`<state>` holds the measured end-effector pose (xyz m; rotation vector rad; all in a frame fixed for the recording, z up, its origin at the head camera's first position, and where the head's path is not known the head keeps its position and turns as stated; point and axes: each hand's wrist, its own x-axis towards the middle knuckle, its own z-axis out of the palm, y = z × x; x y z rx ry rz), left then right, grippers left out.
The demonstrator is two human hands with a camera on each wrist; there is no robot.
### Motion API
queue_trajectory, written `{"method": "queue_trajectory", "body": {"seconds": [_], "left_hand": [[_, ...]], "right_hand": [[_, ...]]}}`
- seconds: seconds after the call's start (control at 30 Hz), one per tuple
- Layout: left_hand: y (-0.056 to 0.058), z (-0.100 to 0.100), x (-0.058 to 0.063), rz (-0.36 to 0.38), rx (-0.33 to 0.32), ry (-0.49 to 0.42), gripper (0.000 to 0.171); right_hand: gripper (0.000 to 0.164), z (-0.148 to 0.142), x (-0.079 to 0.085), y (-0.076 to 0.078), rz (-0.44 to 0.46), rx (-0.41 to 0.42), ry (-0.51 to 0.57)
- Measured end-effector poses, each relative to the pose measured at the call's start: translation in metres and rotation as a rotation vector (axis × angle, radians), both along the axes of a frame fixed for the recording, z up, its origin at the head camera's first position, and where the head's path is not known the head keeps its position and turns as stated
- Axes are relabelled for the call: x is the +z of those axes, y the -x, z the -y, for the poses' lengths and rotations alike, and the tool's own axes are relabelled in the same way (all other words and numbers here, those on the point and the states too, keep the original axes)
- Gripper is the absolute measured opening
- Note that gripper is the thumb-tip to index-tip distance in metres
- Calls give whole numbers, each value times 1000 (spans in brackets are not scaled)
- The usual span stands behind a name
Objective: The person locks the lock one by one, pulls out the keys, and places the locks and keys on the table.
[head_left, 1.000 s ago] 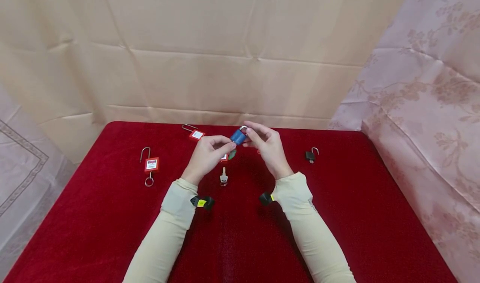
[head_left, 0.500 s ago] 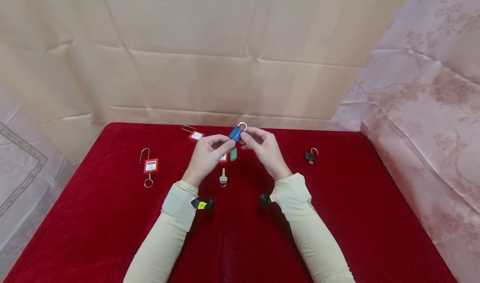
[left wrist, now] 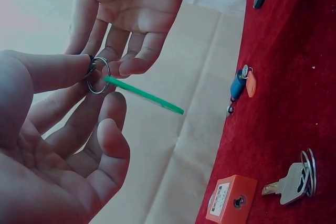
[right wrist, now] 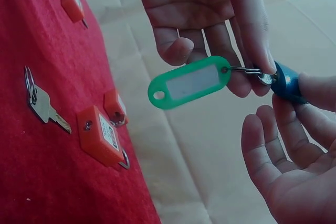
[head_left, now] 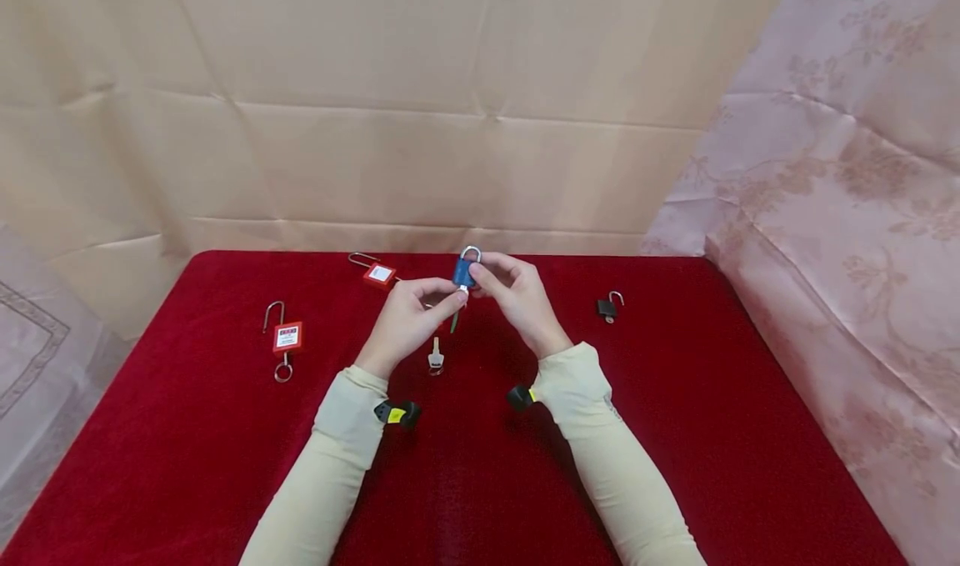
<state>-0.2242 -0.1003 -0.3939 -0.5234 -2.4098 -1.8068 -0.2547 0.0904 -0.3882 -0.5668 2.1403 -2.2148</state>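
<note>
In front of me both hands hold up a small blue padlock (head_left: pixel 463 272), its silver shackle upward. My right hand (head_left: pixel 517 299) grips the padlock's body between thumb and fingers. Just below it, the thumb and forefinger of my left hand (head_left: pixel 408 316) pinch the head of a key (right wrist: pixel 266 78) at the underside of the lock. The key's blade is hidden. From it hang a split ring (left wrist: pixel 98 77) and a green key tag (right wrist: pixel 191 82) with a pale label, seen edge-on in the left wrist view.
On the red-covered table (head_left: pixel 480 483) lie a red padlock (head_left: pixel 288 337) with its shackle open, another red padlock (head_left: pixel 379 274), and a loose key (head_left: pixel 436 355). A black padlock (head_left: pixel 607 308) lies right. The left wrist view shows a blue padlock (left wrist: pixel 238 86) beside an orange tag.
The blue padlock has turned more upright. My right fingers have shifted from its shackle down to its body, and the green tag has turned edge-on. The head view has shifted slightly.
</note>
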Motion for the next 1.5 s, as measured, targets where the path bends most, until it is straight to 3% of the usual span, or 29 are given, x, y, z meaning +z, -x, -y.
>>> {"method": "queue_trajectory", "body": {"seconds": [0.43,0.83,1.5], "left_hand": [[-1,1,0,46,4,-20,23],[4,-6,0,11,27,-22,22],[-1,-4,1,-4,34,-14,19]], "right_hand": [[31,1,-3,0,-6,16,-19],[32,-5,0,2,-9,14,-22],[33,1,-2,1,-6,14,-23]]}}
